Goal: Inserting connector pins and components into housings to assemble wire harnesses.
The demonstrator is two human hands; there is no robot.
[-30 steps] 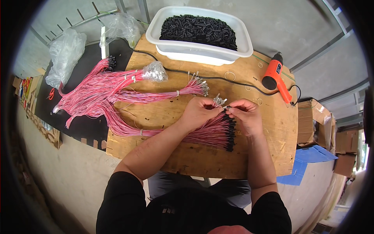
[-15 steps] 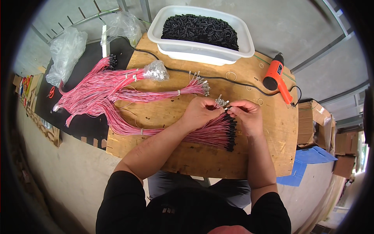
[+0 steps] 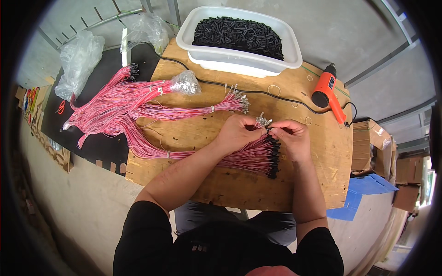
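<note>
Pink wires [image 3: 251, 154] pinched in left grip [image 3: 237, 132]; black sleeve [image 3: 269, 129] in right grip [image 3: 294, 138]; likely sleeving, a steady push wanted next.

Red scissors [image 3: 61, 107] at left; cardboard box [image 3: 362, 147] right

Pink wires [image 3: 253, 156] partly hidden behind left hand [image 3: 236, 134], piece [image 3: 269, 129] at right hand [image 3: 294, 139] too small to identify
</note>
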